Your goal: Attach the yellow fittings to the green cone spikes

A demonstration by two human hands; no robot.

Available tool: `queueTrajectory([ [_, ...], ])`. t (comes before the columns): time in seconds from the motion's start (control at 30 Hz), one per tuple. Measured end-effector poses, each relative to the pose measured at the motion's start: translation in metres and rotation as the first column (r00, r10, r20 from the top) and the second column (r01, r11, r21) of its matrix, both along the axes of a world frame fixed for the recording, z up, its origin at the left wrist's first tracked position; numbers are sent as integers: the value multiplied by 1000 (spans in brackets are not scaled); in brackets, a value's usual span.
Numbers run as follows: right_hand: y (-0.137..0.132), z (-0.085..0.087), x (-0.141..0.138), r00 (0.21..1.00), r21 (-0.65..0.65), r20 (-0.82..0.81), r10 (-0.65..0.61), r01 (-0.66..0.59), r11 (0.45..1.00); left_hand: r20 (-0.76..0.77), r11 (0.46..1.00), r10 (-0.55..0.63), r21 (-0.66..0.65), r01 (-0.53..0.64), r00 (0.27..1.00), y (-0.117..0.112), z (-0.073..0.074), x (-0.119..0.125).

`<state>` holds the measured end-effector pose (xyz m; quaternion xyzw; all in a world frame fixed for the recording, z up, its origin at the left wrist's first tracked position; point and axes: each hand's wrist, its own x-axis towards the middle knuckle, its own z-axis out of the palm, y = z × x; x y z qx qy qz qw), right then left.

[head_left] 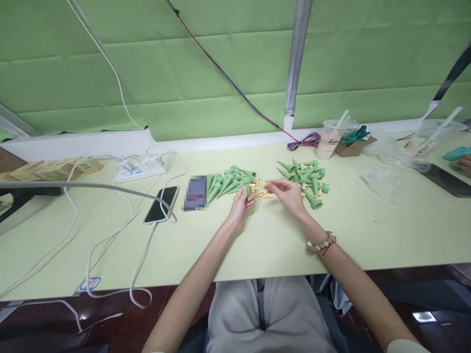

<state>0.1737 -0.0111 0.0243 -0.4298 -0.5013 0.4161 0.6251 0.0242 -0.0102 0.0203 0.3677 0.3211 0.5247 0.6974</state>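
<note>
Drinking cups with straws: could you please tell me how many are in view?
2: one cup beyond the right hand, just left of the small cardboard box; the other cup at the far right. No others show.

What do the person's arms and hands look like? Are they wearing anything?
The left hand and right hand wear no gloves. The right wrist has a chunky bracelet of pale beads and a thin red cord. A pale sleeve edge shows high on the right arm.
</note>
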Motion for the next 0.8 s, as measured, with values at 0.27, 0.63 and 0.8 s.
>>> queueTrajectory([
  [0.27,-1,-3,-2,998,53,59,1,-5,999,-33,998,-6,60,8,999,-3,1,0],
  [0.63,-6,-1,-5,979,35,199,-51,44,998,-222,974,126,211,-79,967,-5,-2,2],
  [0.8,-6,-3,-5,974,-33,228,23,-15,999,-303,951,145,304,-49,942,-6,0,2],
])
